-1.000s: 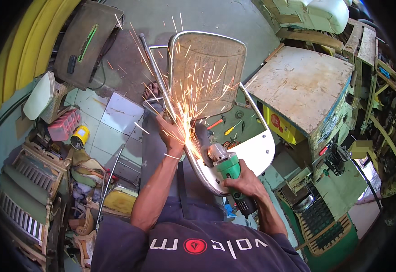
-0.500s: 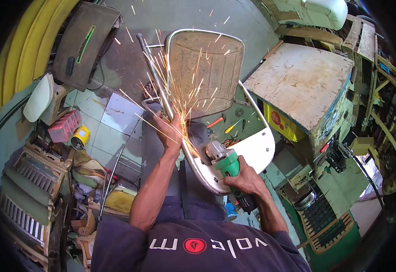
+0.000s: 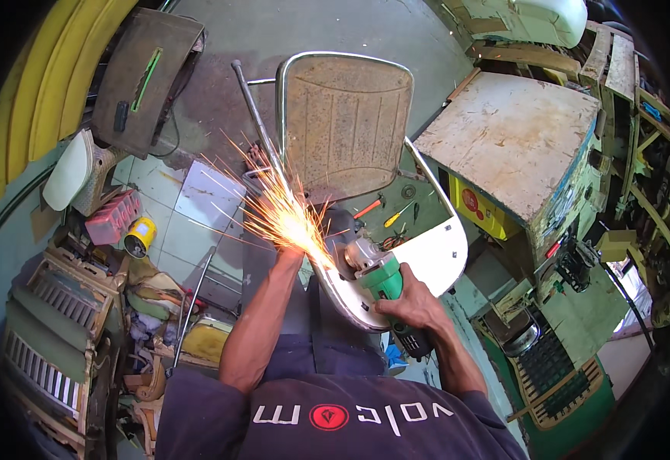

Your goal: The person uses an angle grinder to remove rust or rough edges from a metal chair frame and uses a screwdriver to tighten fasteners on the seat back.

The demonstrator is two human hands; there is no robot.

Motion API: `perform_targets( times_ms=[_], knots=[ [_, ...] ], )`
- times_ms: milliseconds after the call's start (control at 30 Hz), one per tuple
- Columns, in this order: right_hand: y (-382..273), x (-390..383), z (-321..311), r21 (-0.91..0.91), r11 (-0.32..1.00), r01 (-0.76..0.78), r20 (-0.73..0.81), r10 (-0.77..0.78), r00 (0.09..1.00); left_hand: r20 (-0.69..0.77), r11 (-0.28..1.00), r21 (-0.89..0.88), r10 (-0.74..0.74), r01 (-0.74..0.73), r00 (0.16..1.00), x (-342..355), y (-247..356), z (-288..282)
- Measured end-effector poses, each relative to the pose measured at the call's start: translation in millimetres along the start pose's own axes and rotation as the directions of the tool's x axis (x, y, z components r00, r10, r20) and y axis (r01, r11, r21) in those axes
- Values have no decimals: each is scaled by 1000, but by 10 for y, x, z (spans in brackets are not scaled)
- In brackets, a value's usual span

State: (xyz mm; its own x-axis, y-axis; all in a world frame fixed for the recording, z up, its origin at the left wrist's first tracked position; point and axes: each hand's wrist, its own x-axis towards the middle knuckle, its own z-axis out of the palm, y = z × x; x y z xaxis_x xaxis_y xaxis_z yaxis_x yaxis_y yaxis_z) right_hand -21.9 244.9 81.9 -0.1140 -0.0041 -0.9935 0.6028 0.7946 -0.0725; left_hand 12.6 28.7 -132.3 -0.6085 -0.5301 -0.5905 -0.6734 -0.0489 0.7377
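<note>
A metal chair frame (image 3: 251,98) lies across my lap, with a worn brown panel (image 3: 346,123) at its far end and a white panel (image 3: 433,249) at the near end. My right hand (image 3: 414,305) is closed around a green angle grinder (image 3: 385,277), whose disc meets the near left edge of the frame. Bright sparks (image 3: 293,218) spray from there up and to the left. They cover most of my left hand (image 3: 290,257), which grips the frame's left tube; its fingers are lost in the glare.
On the floor beyond the grinder lie a hammer (image 3: 369,207) and a yellow-handled screwdriver (image 3: 397,215). A worn wooden-topped cabinet (image 3: 507,134) stands at the right. To the left are a yellow can (image 3: 142,231), a red container (image 3: 114,216) and slatted chair parts (image 3: 44,376).
The sparks have become denser and brighter and spread lower to the left, now hiding my left hand. Both hands and the grinder stay in nearly the same place.
</note>
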Motion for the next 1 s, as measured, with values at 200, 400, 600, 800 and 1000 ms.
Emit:
perform_targets(
  times_ms=[200,400,600,800,1000],
  knots=[
    [65,37,32,9,1000,-6,-11,6,1000,-30,979,173,-100,104,995,55,194,2],
    [74,10,47,4,1000,-7,-10,7,1000,-21,940,72,-332,332,943,-25,574,-1],
    [31,-8,32,-3,1000,-5,-17,5,1000,-49,945,75,-316,319,947,-27,575,11],
    [-7,-39,1,2,1000,-20,-7,20,1000,-8,951,85,-299,299,954,43,355,-25],
    [71,-41,22,14,1000,13,-6,-13,1000,-56,973,58,-220,223,974,55,167,27]
  ],
)
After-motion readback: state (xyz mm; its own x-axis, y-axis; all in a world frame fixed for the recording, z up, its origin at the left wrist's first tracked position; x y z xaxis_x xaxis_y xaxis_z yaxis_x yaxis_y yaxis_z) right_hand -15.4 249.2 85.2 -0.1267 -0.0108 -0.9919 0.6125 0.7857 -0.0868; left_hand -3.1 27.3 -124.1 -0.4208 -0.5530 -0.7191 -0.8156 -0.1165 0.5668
